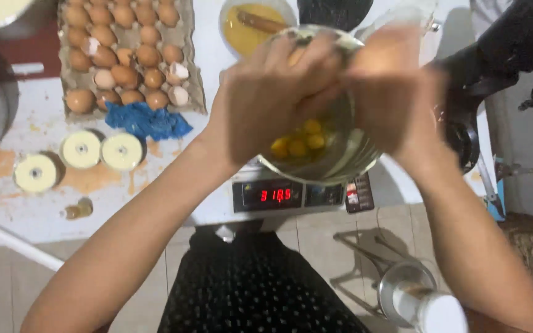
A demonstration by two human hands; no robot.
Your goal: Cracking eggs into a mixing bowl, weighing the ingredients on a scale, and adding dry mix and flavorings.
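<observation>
Far left on the white worktop [7, 203]: grey cardboard tray of brown eggs [124, 55], crumpled blue cloth [147, 121] below. Left hand [266, 98] and right hand [390, 92] pressed together, clamped on a blurred brown egg [297, 57]. Directly beneath, shiny round metal bowl [347, 163] with yellow yolks [297, 145], resting on a digital scale [279, 196].

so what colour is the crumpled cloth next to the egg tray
Blue. The crumpled cloth lies just below the egg tray, clear in the head view.

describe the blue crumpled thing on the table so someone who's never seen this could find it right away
Start at the big cardboard egg tray at the far left of the white table, well left of the two hands over the metal bowl. Just below the tray's near edge lies a crumpled blue cloth or glove; which, I cannot tell. It is the only blue thing there, right of two pale round discs.
</observation>
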